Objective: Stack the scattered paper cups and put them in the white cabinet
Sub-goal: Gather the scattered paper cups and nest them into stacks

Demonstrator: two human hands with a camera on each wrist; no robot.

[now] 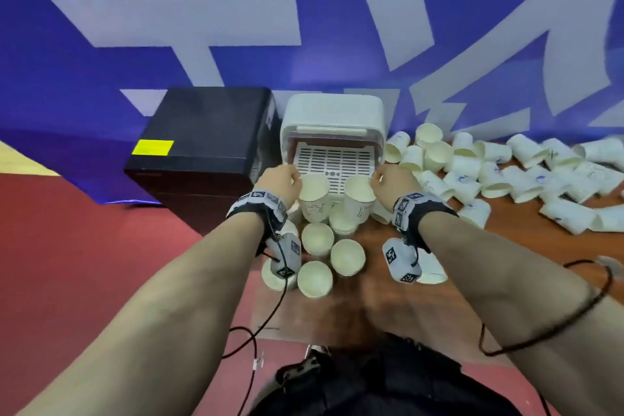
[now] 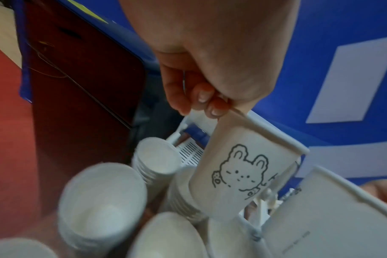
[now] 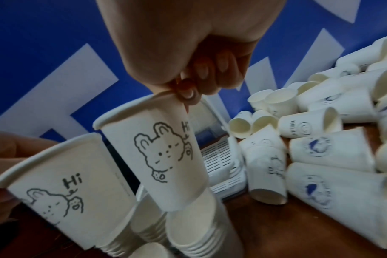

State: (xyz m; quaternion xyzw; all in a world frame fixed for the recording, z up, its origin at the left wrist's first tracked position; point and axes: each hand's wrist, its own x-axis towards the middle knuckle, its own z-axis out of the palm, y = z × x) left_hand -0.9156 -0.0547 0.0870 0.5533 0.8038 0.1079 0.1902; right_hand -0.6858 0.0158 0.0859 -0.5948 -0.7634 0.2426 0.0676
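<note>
- The blue banner (image 1: 236,71) with large white shapes fills the back of my view, hanging behind the wooden table (image 1: 506,240).
- A black box (image 1: 202,145) with a yellow label sits at the table's left end, just beside the white cabinet (image 1: 332,111).
- The white cabinet stands against the banner, its front open and its slotted tray (image 1: 334,159) showing inside.
- A heap of scattered paper cups (image 1: 526,176) lies on its sides to the right of the cabinet.
- Several upright cup stacks (image 1: 317,240) stand in front of the cabinet, between my forearms.
- My left hand (image 1: 282,182) pinches the rim of 1 bunny cup (image 2: 243,171), thumb and curled fingers closed on it, held tilted above a stack just in front of the tray.
- My right hand (image 1: 391,184) pinches the rim of a second "Hi" bunny cup (image 3: 164,148) the same way, its base just over another stack.
</note>
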